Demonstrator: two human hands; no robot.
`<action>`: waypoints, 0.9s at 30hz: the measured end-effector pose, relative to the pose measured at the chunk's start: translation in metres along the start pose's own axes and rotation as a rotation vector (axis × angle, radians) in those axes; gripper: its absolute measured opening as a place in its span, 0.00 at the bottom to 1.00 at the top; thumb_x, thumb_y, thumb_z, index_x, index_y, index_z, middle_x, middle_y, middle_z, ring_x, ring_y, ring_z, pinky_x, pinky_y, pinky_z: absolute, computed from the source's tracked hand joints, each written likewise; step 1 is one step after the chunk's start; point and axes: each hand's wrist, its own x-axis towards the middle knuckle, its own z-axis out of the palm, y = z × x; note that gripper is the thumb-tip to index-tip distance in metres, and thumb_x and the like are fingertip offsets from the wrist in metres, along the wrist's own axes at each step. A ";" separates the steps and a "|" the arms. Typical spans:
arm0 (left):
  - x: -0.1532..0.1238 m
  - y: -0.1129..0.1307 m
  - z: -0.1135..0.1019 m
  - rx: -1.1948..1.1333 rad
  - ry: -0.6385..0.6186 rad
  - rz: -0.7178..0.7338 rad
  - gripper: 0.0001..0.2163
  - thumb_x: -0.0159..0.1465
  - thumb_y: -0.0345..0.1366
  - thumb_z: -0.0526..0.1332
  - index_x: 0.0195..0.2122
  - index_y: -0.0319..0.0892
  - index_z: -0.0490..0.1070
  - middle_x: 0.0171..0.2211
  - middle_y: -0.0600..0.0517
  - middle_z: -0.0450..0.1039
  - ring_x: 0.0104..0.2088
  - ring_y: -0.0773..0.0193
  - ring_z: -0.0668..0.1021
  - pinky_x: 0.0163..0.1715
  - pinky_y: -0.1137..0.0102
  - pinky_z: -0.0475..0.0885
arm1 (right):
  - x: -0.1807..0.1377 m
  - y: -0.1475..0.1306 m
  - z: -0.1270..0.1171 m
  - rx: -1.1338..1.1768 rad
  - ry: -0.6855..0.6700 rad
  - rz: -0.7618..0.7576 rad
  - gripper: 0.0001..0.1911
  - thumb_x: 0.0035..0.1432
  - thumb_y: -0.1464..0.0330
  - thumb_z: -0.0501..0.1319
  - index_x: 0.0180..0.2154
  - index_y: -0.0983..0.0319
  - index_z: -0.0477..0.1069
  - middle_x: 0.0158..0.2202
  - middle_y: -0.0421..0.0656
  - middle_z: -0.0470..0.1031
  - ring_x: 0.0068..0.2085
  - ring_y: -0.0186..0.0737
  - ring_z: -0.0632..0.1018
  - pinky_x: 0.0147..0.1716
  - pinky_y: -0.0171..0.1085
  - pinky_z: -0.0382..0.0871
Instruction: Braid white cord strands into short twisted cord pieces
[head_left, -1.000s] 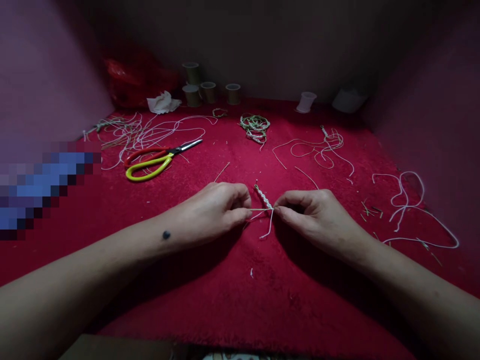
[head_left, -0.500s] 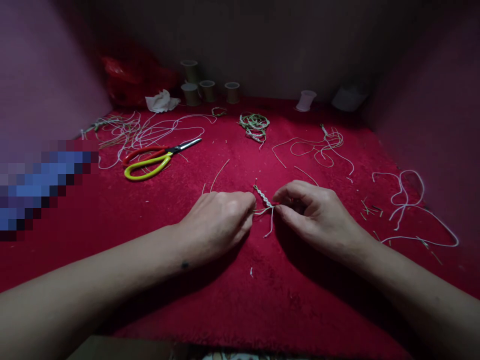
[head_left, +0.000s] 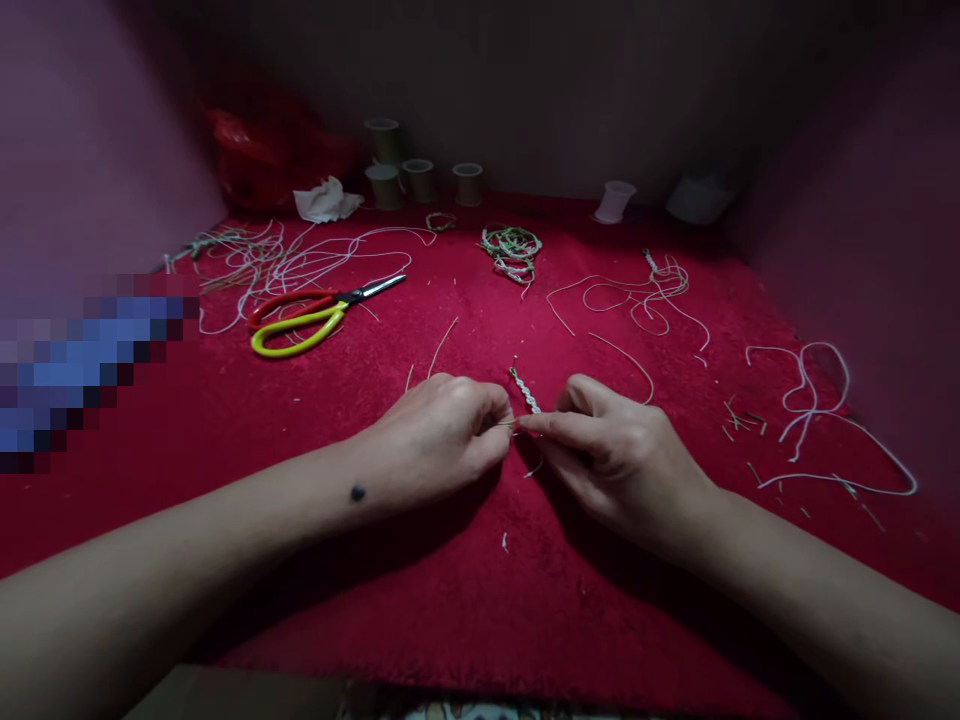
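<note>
Before cups (head_left: 468, 184), left hand (head_left: 439, 435), right hand (head_left: 615, 455) pinch cord (head_left: 525, 392).

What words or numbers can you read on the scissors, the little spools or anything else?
No words or numbers can be read anywhere.
Scissors: plain handles, no mark shows.
Spools at the back: too small and dim to tell.
Blue patch at the left: blurred into squares, unreadable.
Braided cord, pinched by the left hand and right hand: no writing.
</note>
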 end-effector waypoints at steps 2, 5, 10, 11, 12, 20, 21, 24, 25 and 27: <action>0.000 0.000 0.001 -0.024 -0.005 -0.005 0.10 0.59 0.35 0.52 0.23 0.40 0.66 0.18 0.56 0.61 0.20 0.72 0.64 0.21 0.76 0.56 | 0.001 0.001 0.003 -0.027 -0.006 0.002 0.13 0.59 0.69 0.54 0.39 0.60 0.76 0.27 0.41 0.63 0.25 0.31 0.67 0.24 0.32 0.61; 0.000 0.000 0.001 -0.054 -0.010 -0.020 0.10 0.59 0.35 0.52 0.23 0.39 0.66 0.18 0.57 0.61 0.20 0.72 0.63 0.21 0.76 0.55 | 0.003 0.002 0.006 -0.051 -0.017 -0.002 0.11 0.59 0.68 0.55 0.35 0.62 0.76 0.27 0.41 0.62 0.25 0.31 0.67 0.24 0.31 0.61; 0.002 -0.001 0.000 -0.164 -0.042 -0.087 0.10 0.59 0.37 0.53 0.23 0.40 0.65 0.18 0.57 0.61 0.21 0.73 0.63 0.20 0.76 0.55 | 0.004 0.001 0.009 -0.039 0.097 -0.020 0.10 0.58 0.68 0.56 0.31 0.64 0.75 0.27 0.40 0.62 0.25 0.29 0.66 0.24 0.30 0.61; 0.002 -0.001 0.000 -0.186 -0.047 -0.099 0.10 0.58 0.37 0.53 0.23 0.40 0.65 0.19 0.57 0.61 0.21 0.73 0.64 0.19 0.76 0.55 | 0.004 0.001 0.009 -0.037 0.116 -0.025 0.10 0.58 0.69 0.56 0.30 0.64 0.75 0.26 0.40 0.62 0.25 0.29 0.66 0.24 0.30 0.61; 0.002 -0.001 -0.001 -0.203 -0.050 -0.109 0.09 0.58 0.37 0.53 0.23 0.40 0.66 0.19 0.57 0.61 0.21 0.73 0.64 0.20 0.76 0.55 | 0.004 0.001 0.009 -0.035 0.122 -0.029 0.09 0.57 0.70 0.56 0.30 0.64 0.75 0.26 0.40 0.62 0.24 0.28 0.66 0.24 0.30 0.61; 0.001 0.001 -0.003 -0.217 -0.097 -0.143 0.10 0.58 0.38 0.52 0.25 0.40 0.66 0.19 0.57 0.62 0.21 0.72 0.63 0.19 0.76 0.55 | 0.005 0.003 0.012 -0.033 0.066 -0.046 0.09 0.58 0.69 0.57 0.28 0.63 0.73 0.26 0.40 0.63 0.25 0.29 0.67 0.24 0.30 0.60; 0.001 0.002 -0.004 -0.206 -0.109 -0.139 0.10 0.59 0.39 0.52 0.25 0.40 0.67 0.19 0.57 0.62 0.21 0.72 0.64 0.19 0.76 0.55 | 0.005 0.003 0.013 -0.041 0.060 -0.044 0.09 0.57 0.69 0.57 0.28 0.63 0.73 0.26 0.40 0.63 0.25 0.29 0.67 0.24 0.30 0.60; 0.000 0.004 -0.008 -0.136 -0.117 -0.117 0.11 0.59 0.38 0.52 0.24 0.40 0.66 0.18 0.57 0.62 0.21 0.72 0.64 0.20 0.75 0.56 | 0.005 0.003 0.012 -0.054 0.039 -0.029 0.09 0.58 0.69 0.56 0.28 0.63 0.73 0.27 0.39 0.63 0.25 0.29 0.67 0.24 0.30 0.60; 0.000 0.004 -0.010 -0.101 -0.110 -0.106 0.11 0.59 0.37 0.51 0.23 0.40 0.66 0.18 0.57 0.62 0.21 0.72 0.65 0.21 0.75 0.56 | 0.005 0.003 0.012 -0.057 0.030 -0.025 0.09 0.58 0.68 0.56 0.29 0.63 0.73 0.27 0.39 0.64 0.25 0.29 0.67 0.24 0.30 0.60; -0.001 0.004 -0.011 -0.018 -0.090 -0.078 0.11 0.60 0.36 0.51 0.23 0.40 0.65 0.18 0.57 0.62 0.21 0.72 0.64 0.22 0.75 0.56 | 0.005 0.003 0.011 -0.067 0.011 -0.015 0.08 0.58 0.68 0.56 0.31 0.62 0.73 0.28 0.39 0.65 0.25 0.29 0.68 0.25 0.30 0.60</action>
